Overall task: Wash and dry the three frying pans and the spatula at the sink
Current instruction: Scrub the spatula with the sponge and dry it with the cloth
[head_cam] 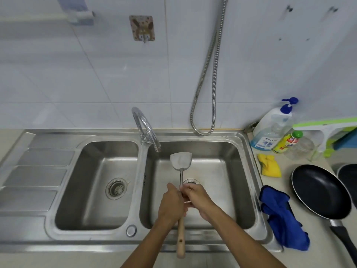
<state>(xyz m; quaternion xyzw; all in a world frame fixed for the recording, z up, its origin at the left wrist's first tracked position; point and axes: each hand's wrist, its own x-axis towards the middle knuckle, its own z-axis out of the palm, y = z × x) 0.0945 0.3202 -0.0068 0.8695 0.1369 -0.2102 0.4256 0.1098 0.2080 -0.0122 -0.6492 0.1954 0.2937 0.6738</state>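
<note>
A metal spatula (pixel 181 161) with a wooden handle is held over the right basin of the steel sink (pixel 249 171), its blade pointing away from me below the tap spout (pixel 148 130). My left hand (pixel 171 204) grips the handle near where wood meets metal. My right hand (pixel 199 200) wraps its fingers round the metal shaft just beside the left hand. No water is visibly running. A black frying pan (pixel 320 192) lies on the counter to the right, and the edge of a second black pan (pixel 347 176) shows behind it.
A blue cloth (pixel 282 215) hangs over the sink's right rim. A yellow cloth (pixel 269 165), a pump soap bottle (pixel 272 128), a yellow-green bottle (pixel 286 142) and a glass jar (pixel 301 147) stand at the back right. A hose (pixel 204 93) hangs on the wall.
</note>
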